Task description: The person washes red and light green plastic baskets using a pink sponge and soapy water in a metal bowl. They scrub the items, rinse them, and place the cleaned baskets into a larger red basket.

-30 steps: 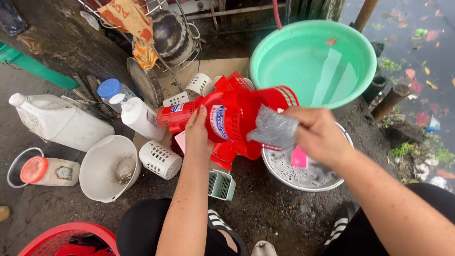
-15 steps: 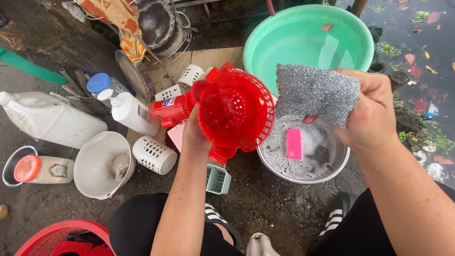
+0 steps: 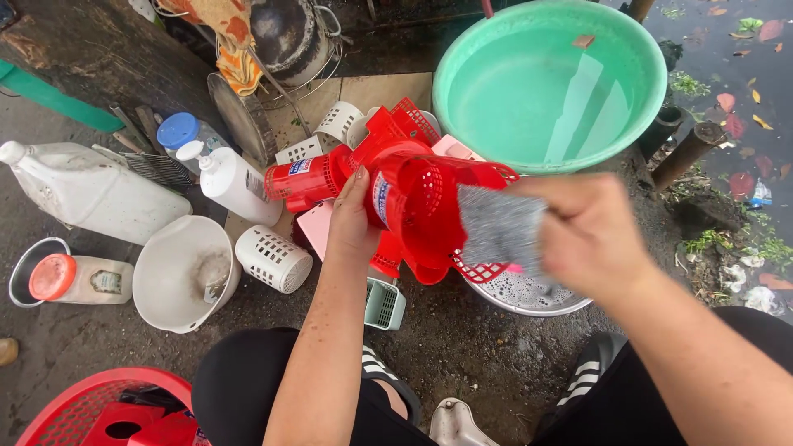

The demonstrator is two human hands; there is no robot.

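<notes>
My left hand (image 3: 353, 221) grips a red perforated plastic basket (image 3: 421, 206) by its side, holding it tilted above the ground. My right hand (image 3: 591, 235) presses a grey scouring pad (image 3: 500, 231) against the basket's open rim. Under the basket sits a metal bowl (image 3: 529, 293) with suds in it, mostly hidden by the basket and my right hand. A large green basin (image 3: 549, 83) of water stands just beyond.
On the left lie a white jug (image 3: 87, 190), a white bottle (image 3: 235, 186), a white bowl (image 3: 186, 268), white slotted cups (image 3: 273, 258) and an orange-lidded jar (image 3: 74, 279). A red basket (image 3: 107, 409) sits at the bottom left. Murky water with leaves lies at the right.
My right hand brought the scouring pad down from a raised position onto the basket's rim. The red basket turned in my left hand, its opening now facing right.
</notes>
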